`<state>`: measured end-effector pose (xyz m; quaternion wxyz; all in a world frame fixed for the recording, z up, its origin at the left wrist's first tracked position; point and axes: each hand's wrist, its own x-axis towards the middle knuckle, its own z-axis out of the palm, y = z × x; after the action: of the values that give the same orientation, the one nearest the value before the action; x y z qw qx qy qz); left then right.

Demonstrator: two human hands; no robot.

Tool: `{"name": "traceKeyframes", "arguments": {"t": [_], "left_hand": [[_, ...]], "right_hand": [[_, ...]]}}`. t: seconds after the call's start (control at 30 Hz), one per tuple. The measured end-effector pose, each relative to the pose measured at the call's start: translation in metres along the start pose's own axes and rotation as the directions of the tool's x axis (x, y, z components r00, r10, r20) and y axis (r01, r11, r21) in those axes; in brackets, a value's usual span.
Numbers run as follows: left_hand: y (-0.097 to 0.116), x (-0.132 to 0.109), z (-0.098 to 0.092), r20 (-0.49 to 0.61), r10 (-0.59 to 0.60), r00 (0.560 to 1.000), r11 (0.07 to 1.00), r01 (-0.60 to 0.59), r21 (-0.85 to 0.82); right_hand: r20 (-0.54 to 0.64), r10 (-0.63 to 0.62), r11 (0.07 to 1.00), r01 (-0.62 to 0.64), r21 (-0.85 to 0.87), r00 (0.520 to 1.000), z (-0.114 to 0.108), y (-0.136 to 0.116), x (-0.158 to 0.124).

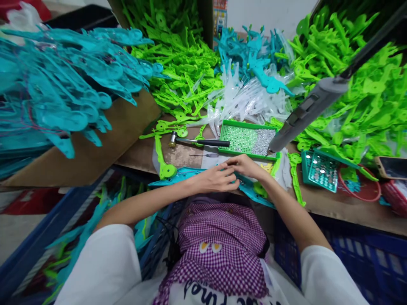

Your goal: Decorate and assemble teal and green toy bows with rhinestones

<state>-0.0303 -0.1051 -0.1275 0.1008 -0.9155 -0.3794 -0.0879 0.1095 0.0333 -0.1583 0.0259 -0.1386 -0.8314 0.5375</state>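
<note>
My left hand (218,178) and my right hand (244,166) meet at the near edge of the table, fingers pinched together over a teal plastic part (178,174) that lies flat there. What the fingertips grip is too small to make out. Green plastic parts (164,163) lie beside the teal one. Just beyond my hands sits a green tray (244,139) full of small metal pieces. A small hammer (199,142) with a black handle lies left of the tray. A grey powered driver (307,112) hangs down over the tray's right end.
Heaps of green (182,63), teal (63,89) and clear plastic parts (248,99) fill the back of the table. A second teal tray (321,170), a red bowl (365,190) and a phone (392,167) sit at the right. Blue crates (365,262) stand below on both sides.
</note>
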Motion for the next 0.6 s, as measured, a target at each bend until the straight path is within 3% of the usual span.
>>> {"name": "traceKeyframes", "arguments": {"t": [0.17,0.4,0.5,0.6], "left_hand": [[0.0,0.006,-0.002,0.135,0.022,0.991,0.999,-0.027,0.032],[-0.015,0.014,-0.007,0.283,-0.128,0.951,0.982,0.162,-0.1],[-0.015,0.017,-0.011,0.286,-0.1,0.953,0.985,0.136,-0.108],[-0.014,0.021,-0.014,0.344,-0.122,0.931,0.976,0.176,-0.13]], "right_hand": [[-0.011,0.017,0.992,-0.015,0.124,1.0,0.0,0.008,-0.006],[-0.029,-0.018,0.985,0.022,0.173,0.999,-0.002,0.011,-0.012],[-0.079,-0.063,0.998,0.065,0.019,0.995,-0.001,0.007,-0.017],[-0.284,-0.106,0.974,0.042,-0.223,0.953,0.001,-0.001,-0.031]]}}
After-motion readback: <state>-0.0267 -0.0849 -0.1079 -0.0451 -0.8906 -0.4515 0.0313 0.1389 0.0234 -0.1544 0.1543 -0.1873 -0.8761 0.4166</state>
